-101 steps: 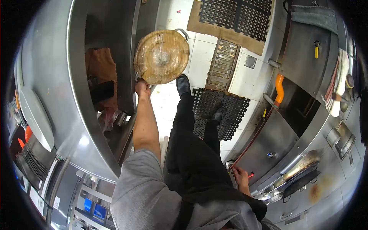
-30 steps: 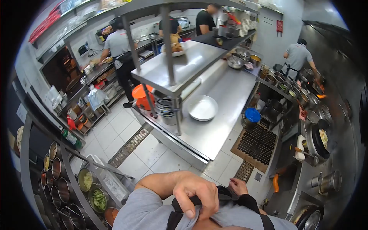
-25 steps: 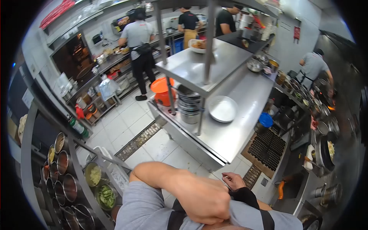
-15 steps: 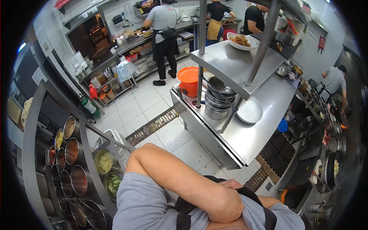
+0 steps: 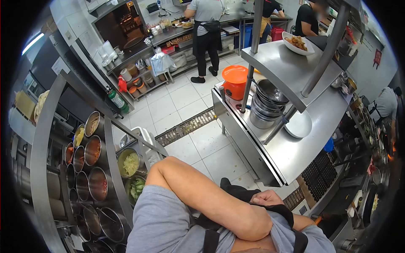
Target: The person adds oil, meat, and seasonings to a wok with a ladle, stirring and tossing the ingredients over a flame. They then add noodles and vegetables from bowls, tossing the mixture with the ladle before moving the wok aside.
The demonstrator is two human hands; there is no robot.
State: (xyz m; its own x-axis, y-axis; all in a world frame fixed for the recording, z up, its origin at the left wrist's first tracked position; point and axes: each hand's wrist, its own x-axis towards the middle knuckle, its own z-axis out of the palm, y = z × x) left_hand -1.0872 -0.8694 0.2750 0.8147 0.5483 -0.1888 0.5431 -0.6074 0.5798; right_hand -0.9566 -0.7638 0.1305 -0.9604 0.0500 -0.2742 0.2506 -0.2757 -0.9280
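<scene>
My left arm crosses my chest, elbow bent. Its bent wrist leads to my left hand [image 5: 253, 223], which rests against the bunched grey shirt [image 5: 168, 227] near the collar; its fingers are hidden. My right hand [image 5: 267, 197] is in front of my body with fingers curled closed, beside the black apron strap [image 5: 283, 211]. What lies inside that hand, if anything, cannot be seen. Left of me stands a metal rack with several steel containers, including one of shredded pale vegetable [image 5: 129, 163] and one of green leaves [image 5: 136, 185].
A steel counter [image 5: 314, 145] ahead right holds stacked metal bowls [image 5: 265, 109], a white plate [image 5: 299, 125] and an orange pot [image 5: 234, 84]. A dish of food [image 5: 298, 44] sits on its shelf. Several people work beyond. A drain grate [image 5: 185, 126] crosses the tiled floor.
My view has shifted left, so the counter and the people appear farther right. My right hand has come more fully into sight beside the strap. My left arm keeps nearly the same pose.
</scene>
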